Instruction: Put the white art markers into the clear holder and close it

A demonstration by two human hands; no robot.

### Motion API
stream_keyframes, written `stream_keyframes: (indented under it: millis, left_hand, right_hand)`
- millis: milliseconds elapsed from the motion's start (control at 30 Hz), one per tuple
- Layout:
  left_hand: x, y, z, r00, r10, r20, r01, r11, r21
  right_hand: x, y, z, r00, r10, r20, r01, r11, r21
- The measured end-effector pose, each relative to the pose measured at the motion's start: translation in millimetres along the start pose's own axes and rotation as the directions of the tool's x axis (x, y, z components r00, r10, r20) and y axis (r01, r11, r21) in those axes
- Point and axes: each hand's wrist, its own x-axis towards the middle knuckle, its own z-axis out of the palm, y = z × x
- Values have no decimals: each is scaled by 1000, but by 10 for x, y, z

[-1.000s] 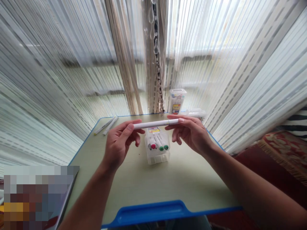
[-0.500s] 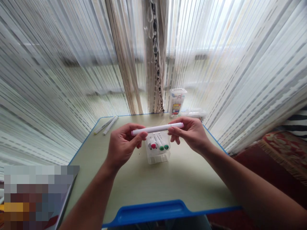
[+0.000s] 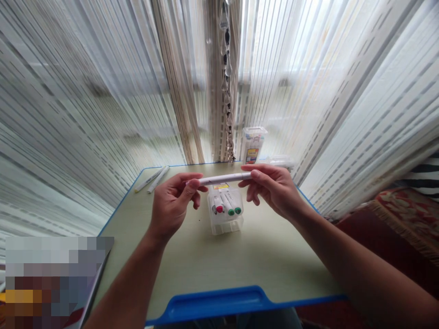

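A white marker (image 3: 224, 178) is held level above the table, one end in each hand. My left hand (image 3: 173, 201) pinches its left end between thumb and fingers, hiding most of that tip. At the other end, my right hand (image 3: 274, 187) grips the marker with thumb and forefinger, its other fingers curled below. Under the marker, a clear plastic case (image 3: 226, 226) lies on the table. Several white markers (image 3: 226, 201) with red, green and grey ends rest inside it.
Two markers (image 3: 152, 179) lie at the table's back left. A clear upright case (image 3: 254, 144) with a label stands at the back right, beside another clear plastic piece (image 3: 279, 161). The green table (image 3: 212, 260) has a blue rim; string curtains (image 3: 103, 91) hang behind it.
The marker has been turned about its length, so small print now shows on it. Both hands have shifted their hold and cover more of its ends.
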Motion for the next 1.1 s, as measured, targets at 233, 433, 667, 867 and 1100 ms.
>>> stream_keyframes:
  millis: [233,433,667,867,1100]
  left_hand:
    - [11,3,0,1000,-21,-1,21,1000,2]
    - [5,41,29,1000,-11,5,10,993,119]
    - [-8,46,53,1000,-14,3,14,977,211]
    - [-7,58,25,1000,-9,-12,11,986,168]
    - [-12,61,44,999,-42,-2,42,981,191]
  right_hand:
    - [15,-15,5,1000,12,-10,-12,1000,9]
    - [23,27,11,999,-48,-6,47,993,-112]
    - [11,34,25,996,-81,-21,75,978,-194]
    - [16,49,-11,999,-43,-22,40,991,-128]
    - [18,51,22,999,-48,-13,46,988,-145]
